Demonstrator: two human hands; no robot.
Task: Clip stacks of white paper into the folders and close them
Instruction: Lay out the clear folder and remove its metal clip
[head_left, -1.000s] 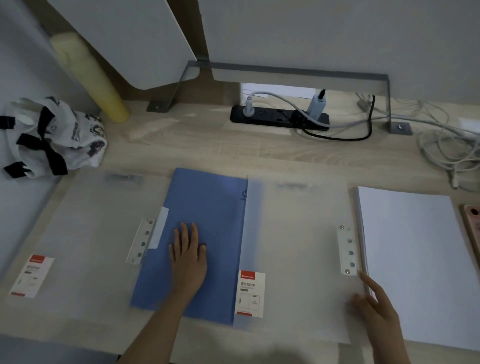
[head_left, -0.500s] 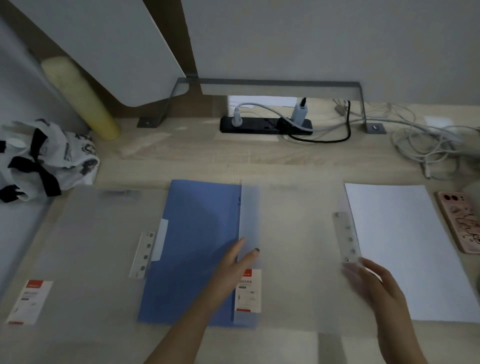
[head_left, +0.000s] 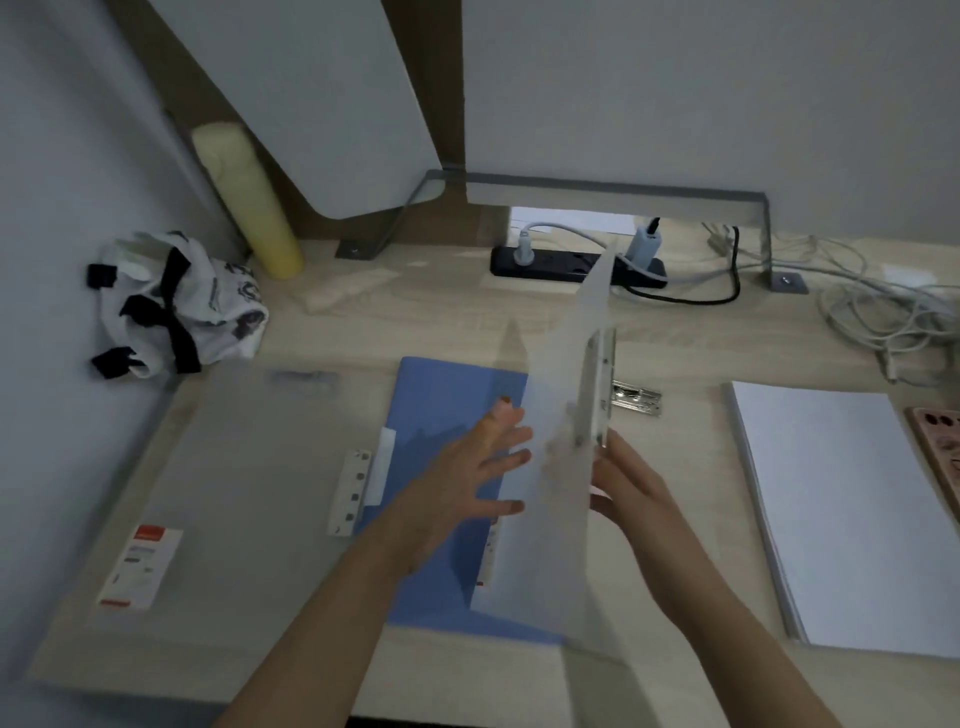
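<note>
Two hands flanked the upright folder cover (head_left: 561, 519): left hand (head_left: 457, 493) fingers spread flat, right hand (head_left: 634, 499) grip unclear. Shutting it now risked leaving it empty; paper (head_left: 841, 519) lay unclipped.

Light wood desk (head_left: 441, 317) boxed in by grey panels (head_left: 675, 93), dimly lit.
Beyond the left grip (head_left: 467, 467) and right grip (head_left: 634, 493), the desk meets the grey panels, a metal bracket (head_left: 623, 184) at their foot; a plain grey wall (head_left: 62, 156) stands far left of the left grip.
</note>
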